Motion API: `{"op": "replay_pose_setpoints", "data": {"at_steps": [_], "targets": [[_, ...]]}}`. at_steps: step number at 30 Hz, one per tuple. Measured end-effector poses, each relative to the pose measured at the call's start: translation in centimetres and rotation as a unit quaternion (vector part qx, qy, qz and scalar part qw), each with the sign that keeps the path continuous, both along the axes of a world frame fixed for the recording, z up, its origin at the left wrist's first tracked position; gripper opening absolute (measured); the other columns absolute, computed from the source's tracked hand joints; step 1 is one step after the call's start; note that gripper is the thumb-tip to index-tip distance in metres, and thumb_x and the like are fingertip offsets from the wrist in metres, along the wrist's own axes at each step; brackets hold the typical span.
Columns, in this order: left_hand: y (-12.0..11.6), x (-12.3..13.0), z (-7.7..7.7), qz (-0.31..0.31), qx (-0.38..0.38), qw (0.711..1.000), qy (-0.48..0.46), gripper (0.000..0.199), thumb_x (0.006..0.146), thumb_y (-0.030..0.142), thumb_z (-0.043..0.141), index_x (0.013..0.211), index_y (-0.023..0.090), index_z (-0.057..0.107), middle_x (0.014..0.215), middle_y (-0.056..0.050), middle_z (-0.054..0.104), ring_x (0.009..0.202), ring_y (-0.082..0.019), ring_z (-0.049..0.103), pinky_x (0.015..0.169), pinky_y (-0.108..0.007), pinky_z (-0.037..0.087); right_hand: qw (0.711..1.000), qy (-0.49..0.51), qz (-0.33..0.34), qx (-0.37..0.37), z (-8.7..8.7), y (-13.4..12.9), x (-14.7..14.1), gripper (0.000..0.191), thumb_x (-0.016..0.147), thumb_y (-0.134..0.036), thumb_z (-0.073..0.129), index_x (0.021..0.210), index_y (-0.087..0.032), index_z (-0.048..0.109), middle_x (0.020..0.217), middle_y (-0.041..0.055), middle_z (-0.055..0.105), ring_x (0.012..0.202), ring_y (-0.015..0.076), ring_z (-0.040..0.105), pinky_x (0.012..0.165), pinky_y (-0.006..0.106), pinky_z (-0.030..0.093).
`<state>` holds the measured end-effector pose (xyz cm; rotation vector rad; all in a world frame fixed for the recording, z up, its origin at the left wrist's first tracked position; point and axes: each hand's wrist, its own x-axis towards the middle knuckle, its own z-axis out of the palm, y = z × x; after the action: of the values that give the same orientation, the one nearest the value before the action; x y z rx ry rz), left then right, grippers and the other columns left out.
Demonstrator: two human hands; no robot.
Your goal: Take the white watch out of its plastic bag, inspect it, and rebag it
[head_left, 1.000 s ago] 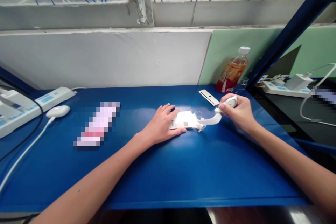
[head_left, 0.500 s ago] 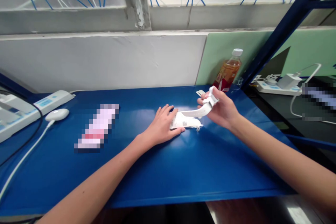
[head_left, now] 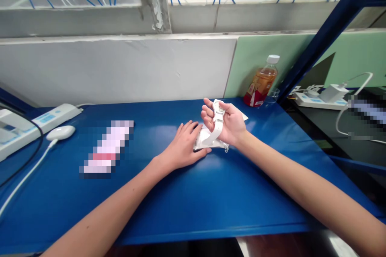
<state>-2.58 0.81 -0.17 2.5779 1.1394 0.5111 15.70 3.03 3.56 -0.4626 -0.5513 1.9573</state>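
Observation:
My right hand (head_left: pixel 226 122) is raised palm up, its thumb pressing a white strap with a buckle (head_left: pixel 217 122) against the curled fingers. The strap, which looks like a watch strap, curves down to a crinkled white packet (head_left: pixel 203 138) on the blue table; I cannot tell whether they are joined. A small ring or chain (head_left: pixel 226 148) sticks out at the packet's right end. My left hand (head_left: pixel 186 144) lies over the packet's left end, fingers spread and thumb along its near side. Behind my right hand shows the corner of a pale card (head_left: pixel 243 115).
A bottle of amber drink (head_left: pixel 261 82) stands at the back right beside a clear cup (head_left: pixel 273 95). On the left lie a blurred-out phone-like object (head_left: pixel 108 146), a white power strip (head_left: pixel 57 116) and a white puck (head_left: pixel 60 132) on a cable. A blue post (head_left: pixel 316 48) slants at right.
My right hand has moved left, closer to my left hand, and turned palm up with the strap. The strap now hangs more steeply. My left hand has stayed in place.

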Motion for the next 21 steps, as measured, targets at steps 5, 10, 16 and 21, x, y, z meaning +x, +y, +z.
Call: {"op": "replay_pose_setpoints", "data": {"at_steps": [5, 10, 16, 21], "targets": [[-0.2, 0.3, 1.1, -0.017, 0.025, 0.999, -0.036, 0.054, 0.085, 0.041, 0.063, 0.134, 0.020, 0.051, 0.141, -0.016, 0.049, 0.135, -0.037, 0.040, 0.111, -0.059, 0.030, 0.999, -0.011, 0.011, 0.037, 0.3, -0.2, 0.2, 0.043, 0.096, -0.033, 0.025, 0.116, -0.020, 0.061, 0.095, 0.0024, 0.075, 0.088, 0.0148, 0.071, 0.094, 0.033, 0.052], [-1.0, 1.4, 2.9, -0.022, 0.056, 0.981, -0.186, 0.021, 0.095, 0.025, 0.049, 0.109, 0.018, 0.064, 0.118, -0.010, 0.063, 0.116, -0.025, 0.057, 0.102, -0.040, 0.043, 0.994, -0.034, -0.007, 0.099, 1.1, -0.3, 0.2, 0.042, 0.096, -0.038, 0.029, 0.114, -0.020, 0.061, 0.096, 0.0049, 0.076, 0.099, 0.0198, 0.070, 0.098, 0.039, 0.050], [-1.7, 3.5, 4.6, 0.035, -0.104, 0.955, -0.277, 0.019, 0.092, 0.033, 0.058, 0.095, 0.018, 0.069, 0.098, -0.006, 0.070, 0.090, -0.021, 0.065, 0.080, -0.032, 0.051, 0.982, -0.052, -0.030, 0.181, 1.6, -0.2, 0.3, 0.043, 0.098, -0.038, 0.029, 0.110, -0.017, 0.065, 0.102, 0.0084, 0.076, 0.108, 0.0216, 0.067, 0.104, 0.040, 0.045], [-1.6, 4.4, 4.1, 0.009, -0.363, 0.842, -0.399, 0.028, 0.089, 0.042, 0.064, 0.083, 0.015, 0.062, 0.078, -0.005, 0.070, 0.071, -0.019, 0.068, 0.067, -0.029, 0.053, 0.979, -0.094, -0.007, 0.180, 0.8, 0.5, 0.5, 0.038, 0.098, -0.037, 0.036, 0.115, -0.018, 0.065, 0.112, 0.0078, 0.074, 0.107, 0.0198, 0.067, 0.102, 0.036, 0.046]]}}
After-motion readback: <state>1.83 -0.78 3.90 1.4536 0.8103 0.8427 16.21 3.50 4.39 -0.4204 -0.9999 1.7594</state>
